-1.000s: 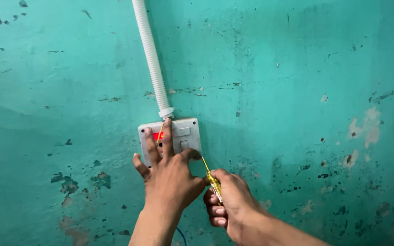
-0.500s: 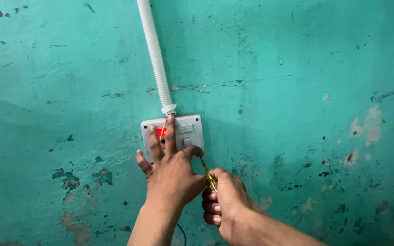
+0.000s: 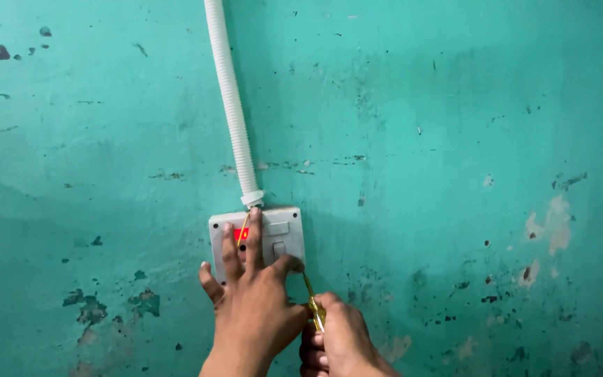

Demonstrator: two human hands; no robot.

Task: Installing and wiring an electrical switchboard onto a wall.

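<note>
A grey switch box point(image 3: 282, 232) is mounted on a teal wall, with a red indicator point(image 3: 240, 234) on its left half. My left hand point(image 3: 252, 304) lies flat over the box, fingers spread, pressing it against the wall and covering its lower part. My right hand point(image 3: 340, 342) is just below and to the right, closed around a screwdriver with a yellow handle point(image 3: 313, 300). The shaft points up toward the box's lower right corner, and its tip is hidden behind my left thumb.
A white corrugated conduit point(image 3: 232, 105) runs down the wall from the top edge into the top of the box. The teal wall point(image 3: 455, 139) is chipped and stained, with dark flecks and pale patches at the right.
Both hands and the box hold nearly the same pose. The view has shifted slightly, so the box sits a little lower in the frame.
</note>
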